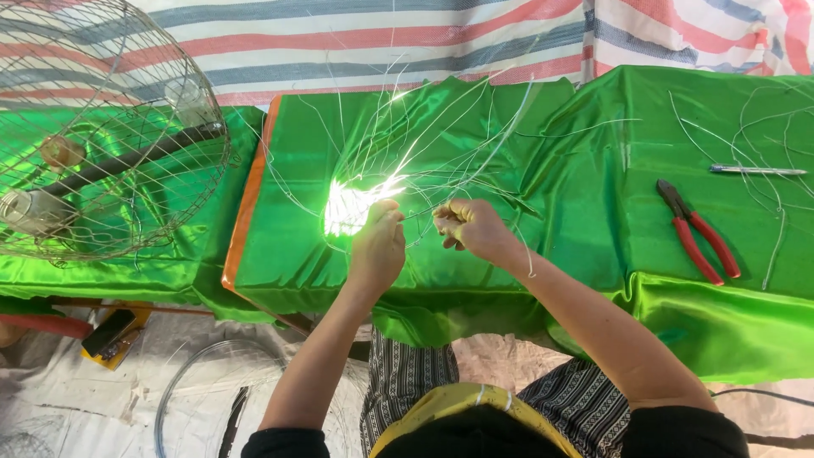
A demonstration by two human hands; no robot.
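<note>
I see both grips closed on the wire bundle (398, 182): left hand (378, 242) fisted at its bright base, right hand (471, 227) pinching strands beside it. Wire is thin, silvery, fanning upward over the green cloth (577, 220) on the bench. Red-handled pliers (697, 231) lie well to the right; a wire cage (102, 127) sits far left.

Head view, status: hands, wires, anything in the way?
Left hand and right hand both pinching thin wires over green cloth. Wires fan up and outward from the hands. Pliers lie apart at right; wire cage at left, clear.
</note>
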